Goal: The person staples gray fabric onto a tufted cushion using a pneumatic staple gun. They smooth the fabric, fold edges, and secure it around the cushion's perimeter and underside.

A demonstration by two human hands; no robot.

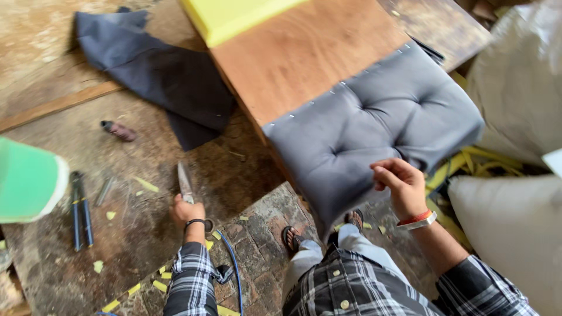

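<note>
My left hand (186, 212) grips a pair of scissors (185, 181), blades pointing up and away over the worn board at lower left. My right hand (399, 182) pinches the loose lower edge of grey fabric on a tufted cushion (374, 129). The cushion's fabric is stapled along its upper edge to a plywood panel (298, 52). The fabric hangs down toward my sandalled feet (291, 239).
Dark blue cloth (158, 76) lies on the board at upper left, yellow foam (228, 16) on the panel's far end. Blue-handled pliers (81, 210) and a small dark tool (118, 130) lie at left. White sacks (515, 88) stand at right. Yellow foam scraps litter the floor.
</note>
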